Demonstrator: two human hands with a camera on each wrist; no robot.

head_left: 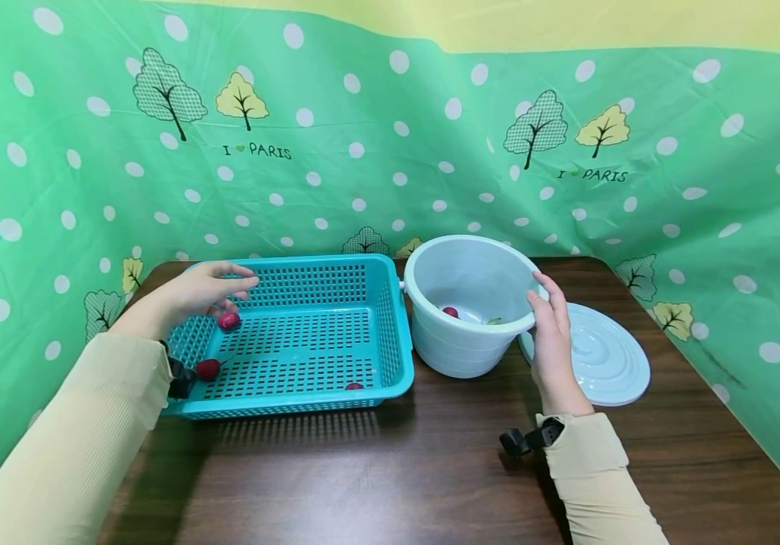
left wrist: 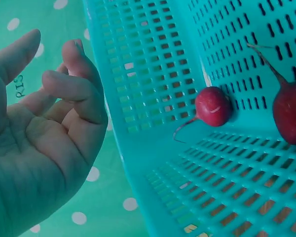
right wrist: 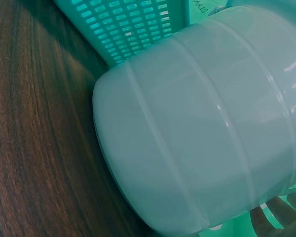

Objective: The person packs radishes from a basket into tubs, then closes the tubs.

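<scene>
Right hand (head_left: 553, 337) grips the right rim of the bucket (head_left: 463, 350), likely steadying it; left hand (head_left: 207, 289), empty, fingers loosely bent, hangs over the left end of the basket (head_left: 397, 325), whose walls presumably corral two radishes (head_left: 208, 369) there.

- From where I stand, a green cloth (head_left: 376, 98) with white dots hangs behind and along both sides, loosely creased.
- Printed trees (head_left: 165, 87), some checked, some yellow, stand above dark "PARIS" lettering (head_left: 270, 151).
- A pale yellow band (head_left: 567, 23) crosses the top, perhaps part of the same cloth.
- Below: a dark, wood-grained table (head_left: 376, 462), whitish light gleaming on its near part.
</scene>
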